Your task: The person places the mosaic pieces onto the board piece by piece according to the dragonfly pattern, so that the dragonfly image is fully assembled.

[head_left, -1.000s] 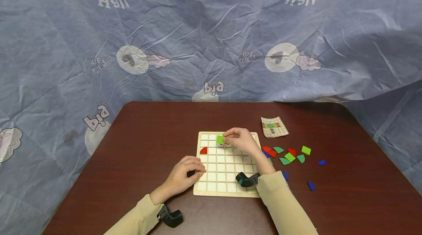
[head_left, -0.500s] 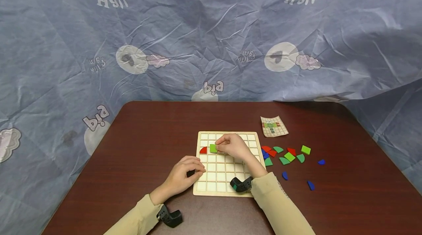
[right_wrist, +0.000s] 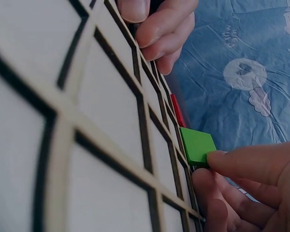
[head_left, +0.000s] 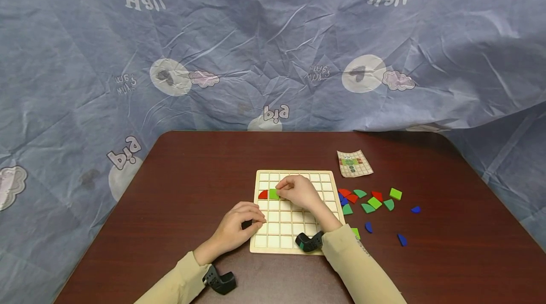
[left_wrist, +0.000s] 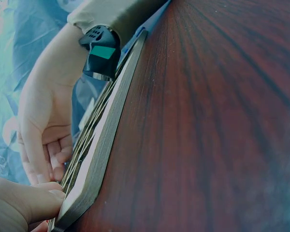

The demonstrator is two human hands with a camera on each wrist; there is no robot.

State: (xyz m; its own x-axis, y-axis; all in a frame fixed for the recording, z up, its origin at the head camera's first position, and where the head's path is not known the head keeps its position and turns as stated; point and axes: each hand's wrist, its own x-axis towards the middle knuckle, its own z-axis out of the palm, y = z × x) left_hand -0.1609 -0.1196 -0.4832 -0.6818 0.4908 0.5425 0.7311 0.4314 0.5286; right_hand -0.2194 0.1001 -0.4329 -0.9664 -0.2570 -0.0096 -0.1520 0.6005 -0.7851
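A wooden grid board [head_left: 275, 230] lies on the table. Over its upper left part my right hand [head_left: 296, 192] pinches a bright green square tile [head_left: 273, 194] between thumb and fingers, just right of a red quarter-circle tile [head_left: 263, 194]. In the right wrist view, the green tile [right_wrist: 198, 146] is at the board's surface, slightly tilted; whether it is fully in its cell I cannot tell. My left hand [head_left: 239, 223] rests at the board's left edge with relaxed fingers, its thumb [left_wrist: 50, 199] touching the rim. The right hand hides several cells behind it.
Right of the board lie loose red, green and blue tiles, among them a green square [head_left: 395, 194], a blue piece [head_left: 402, 240] and a red piece [head_left: 377, 196]. Behind them is a pattern card [head_left: 355, 164]. A printed cloth [head_left: 239, 57] hangs beyond the table [head_left: 204, 166].
My right hand has moved left and toward me with the green square, from the upper rows to beside the red quarter-circle, and the tile has come lower. The left hand has stayed put.
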